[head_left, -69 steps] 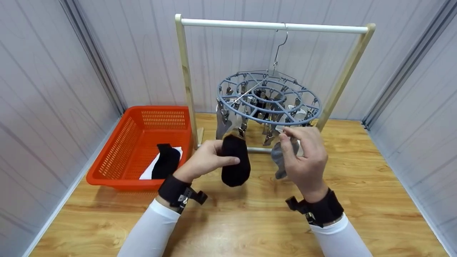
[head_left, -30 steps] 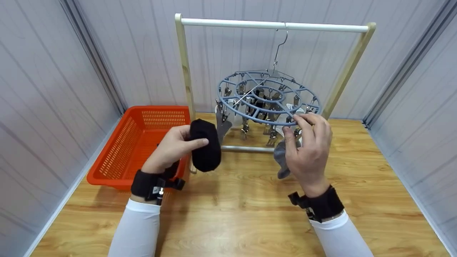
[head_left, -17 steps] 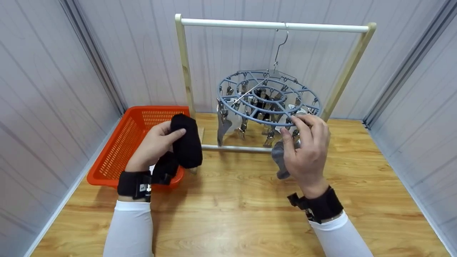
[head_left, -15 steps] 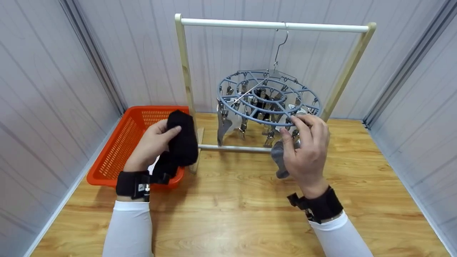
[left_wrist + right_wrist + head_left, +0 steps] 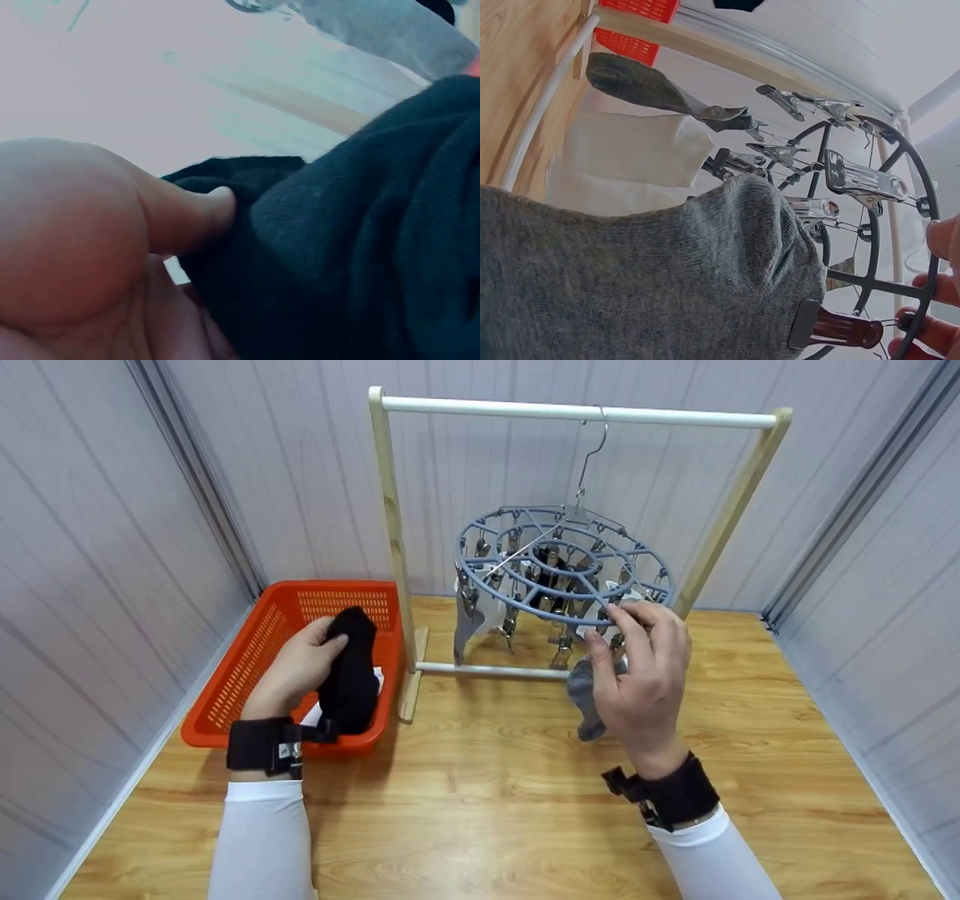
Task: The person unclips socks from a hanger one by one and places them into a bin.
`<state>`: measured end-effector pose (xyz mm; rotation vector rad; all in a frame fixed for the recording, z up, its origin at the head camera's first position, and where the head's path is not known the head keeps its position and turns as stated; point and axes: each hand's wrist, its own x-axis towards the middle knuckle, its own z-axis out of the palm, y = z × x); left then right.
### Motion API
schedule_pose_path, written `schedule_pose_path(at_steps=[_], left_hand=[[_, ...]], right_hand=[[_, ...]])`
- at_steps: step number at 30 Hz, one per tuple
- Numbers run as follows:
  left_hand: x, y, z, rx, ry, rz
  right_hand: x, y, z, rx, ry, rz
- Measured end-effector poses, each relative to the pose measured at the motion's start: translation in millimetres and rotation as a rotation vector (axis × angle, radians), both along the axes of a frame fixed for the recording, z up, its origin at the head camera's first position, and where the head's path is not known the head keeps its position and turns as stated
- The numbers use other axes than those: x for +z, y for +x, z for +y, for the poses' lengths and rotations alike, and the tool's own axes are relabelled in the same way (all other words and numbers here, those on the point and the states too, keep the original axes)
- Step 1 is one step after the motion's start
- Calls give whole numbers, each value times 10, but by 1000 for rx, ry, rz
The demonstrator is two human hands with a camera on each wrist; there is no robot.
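My left hand grips a black sock and holds it low inside the orange basket. In the left wrist view the thumb presses into the black sock. My right hand is raised at the front rim of the round blue-grey clip hanger. Its thumb and forefinger pinch a metal clip that holds a grey sock. That grey sock fills the right wrist view, with fingertips at the hanger ring.
The hanger hangs by a hook from the white bar of a wooden rack. Another grey sock and white socks hang from other clips. A white cloth lies in the basket. Grey walls enclose the wooden floor.
My left hand carried the black sock from in front of the hanger leftward and down into the basket. My right hand stayed at the clip with the grey sock.
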<state>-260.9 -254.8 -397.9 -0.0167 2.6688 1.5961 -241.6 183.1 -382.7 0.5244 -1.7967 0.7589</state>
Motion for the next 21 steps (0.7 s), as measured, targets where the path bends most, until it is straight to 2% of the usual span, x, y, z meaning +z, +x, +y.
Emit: schedule_pose_path(at_steps=[5, 9, 13, 17, 21], left_hand=[[-84, -56, 65, -54, -37, -52], [-121, -68, 57, -67, -50, -116], [-105, -54, 34, -64, -118, -148], [-64, -32, 30, -76, -222, -148], [-21, -4, 62, -70, -266, -145]], right_hand=[[-3, 16, -10, 5, -9, -3], [-3, 23, -26, 8, 1, -5], [0, 24, -35, 14, 12, -12], [-7, 27, -43, 19, 24, -16], [-11, 35, -56, 28, 29, -7]])
